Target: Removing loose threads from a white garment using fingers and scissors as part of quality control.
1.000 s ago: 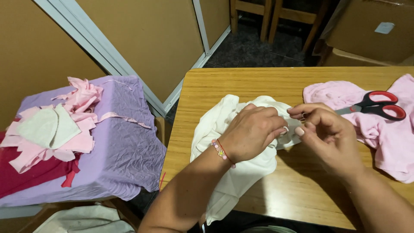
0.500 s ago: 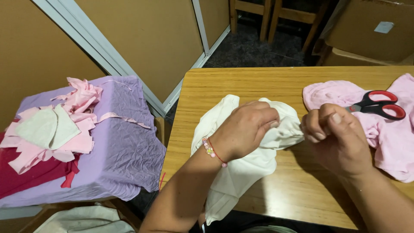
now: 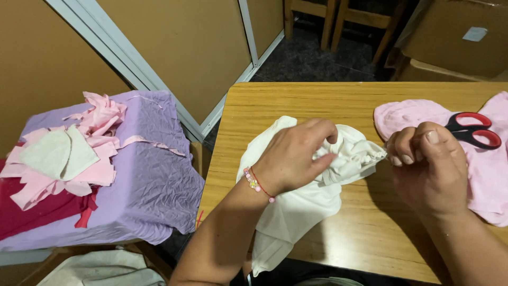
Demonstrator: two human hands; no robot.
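Note:
A white garment [image 3: 296,212] lies bunched on the wooden table [image 3: 317,100] and hangs over its near edge. My left hand [image 3: 296,156], with a beaded bracelet at the wrist, grips the bunched upper part of it. My right hand [image 3: 426,167] is closed in a fist and pinches the gathered right end of the same white cloth, pulling it taut between both hands. Red-handled scissors [image 3: 473,130] rest on a pink garment [image 3: 487,159] just behind my right hand.
Left of the table stands a surface draped in purple cloth [image 3: 143,180], piled with pink fabric scraps [image 3: 100,119], a pale cut piece [image 3: 55,153] and dark red cloth [image 3: 32,214]. Chair legs [image 3: 333,24] and cardboard boxes [image 3: 455,37] stand beyond the table.
My hands have drawn slightly apart. The right hand moved right and closed into a fist on the cloth's end, stretching the gathered white fabric between them.

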